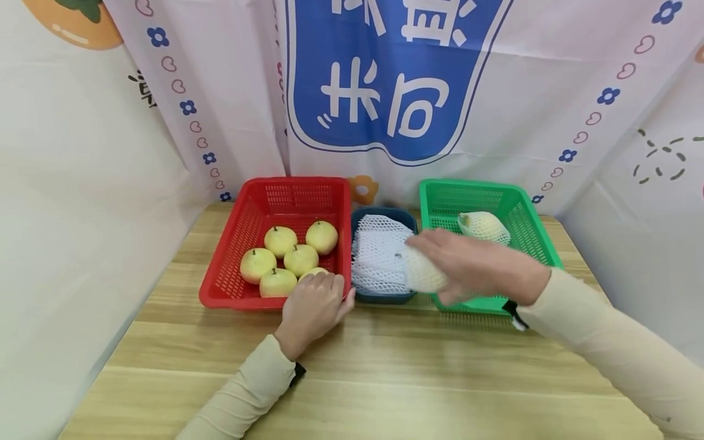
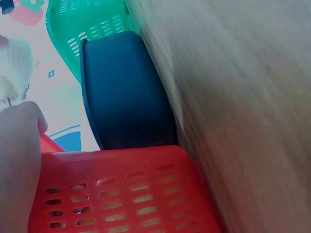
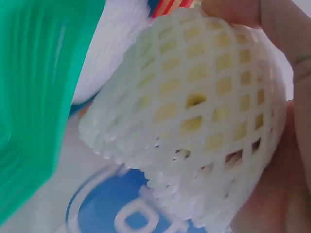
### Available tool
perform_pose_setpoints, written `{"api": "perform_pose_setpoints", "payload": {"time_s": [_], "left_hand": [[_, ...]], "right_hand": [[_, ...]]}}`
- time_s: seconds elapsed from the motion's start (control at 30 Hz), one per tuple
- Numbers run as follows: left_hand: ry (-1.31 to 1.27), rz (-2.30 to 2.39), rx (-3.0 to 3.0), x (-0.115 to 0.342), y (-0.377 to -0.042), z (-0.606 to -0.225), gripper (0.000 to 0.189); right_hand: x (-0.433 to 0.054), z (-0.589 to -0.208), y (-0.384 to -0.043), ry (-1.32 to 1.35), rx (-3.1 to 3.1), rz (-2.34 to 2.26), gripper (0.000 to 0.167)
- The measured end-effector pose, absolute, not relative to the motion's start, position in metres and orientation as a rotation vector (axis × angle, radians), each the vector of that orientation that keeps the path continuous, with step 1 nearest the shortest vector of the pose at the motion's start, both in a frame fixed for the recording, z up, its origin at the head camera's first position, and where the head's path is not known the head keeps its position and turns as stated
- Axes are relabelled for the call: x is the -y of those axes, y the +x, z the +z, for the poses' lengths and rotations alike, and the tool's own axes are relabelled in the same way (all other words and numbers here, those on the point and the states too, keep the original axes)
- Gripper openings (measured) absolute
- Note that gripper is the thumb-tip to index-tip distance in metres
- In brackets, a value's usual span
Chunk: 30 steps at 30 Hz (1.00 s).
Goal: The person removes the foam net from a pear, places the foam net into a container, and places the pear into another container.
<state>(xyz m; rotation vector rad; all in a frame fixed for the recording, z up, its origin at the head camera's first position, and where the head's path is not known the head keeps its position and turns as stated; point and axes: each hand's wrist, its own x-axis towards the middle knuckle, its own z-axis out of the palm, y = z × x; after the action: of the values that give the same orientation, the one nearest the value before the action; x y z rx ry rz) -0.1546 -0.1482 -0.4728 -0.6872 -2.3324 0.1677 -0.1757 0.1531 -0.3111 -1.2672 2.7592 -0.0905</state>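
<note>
My right hand (image 1: 467, 263) holds a pear in a white foam net (image 1: 423, 272) over the left rim of the green basket (image 1: 541, 238). In the right wrist view, the netted pear (image 3: 204, 92) fills the middle, thumb and fingers around it. My left hand (image 1: 316, 305) grips the near right corner of the red basket (image 1: 220, 275), with a bare pear (image 1: 313, 273) partly hidden behind its knuckles. Several yellow-green pears (image 1: 277, 282) sit in that basket. Another netted pear (image 1: 484, 227) lies at the back of the green basket.
Between the baskets stands a dark blue bin (image 1: 385, 299) with a stack of white foam nets (image 1: 379, 253). All stand on a wooden table (image 1: 385, 379). A printed cloth (image 1: 379, 79) hangs behind, and pale cloth walls flank both sides.
</note>
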Motion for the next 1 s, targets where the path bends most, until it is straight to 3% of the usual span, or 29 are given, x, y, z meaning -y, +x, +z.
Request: {"api": "perform_pose_setpoints", "payload": {"time_s": [0.3,0.8,1.0], "left_hand": [[-0.697,0.142,2.306,0.146,-0.156,-0.471,0.037],[-0.715,0.024,2.358,0.146,-0.142,-0.453,0.030],[-0.982,-0.235,2.278,0.132,-0.112,-0.432,0.015]], "right_hand": [[-0.132,-0.371,-0.131,-1.562,-2.659,0.007,0.092],[-0.133,-0.448,-0.143,-1.633,-2.700,-0.043,0.094],[-0.145,-0.455,-0.139,-1.574,-2.745,-0.132,0.098]]}}
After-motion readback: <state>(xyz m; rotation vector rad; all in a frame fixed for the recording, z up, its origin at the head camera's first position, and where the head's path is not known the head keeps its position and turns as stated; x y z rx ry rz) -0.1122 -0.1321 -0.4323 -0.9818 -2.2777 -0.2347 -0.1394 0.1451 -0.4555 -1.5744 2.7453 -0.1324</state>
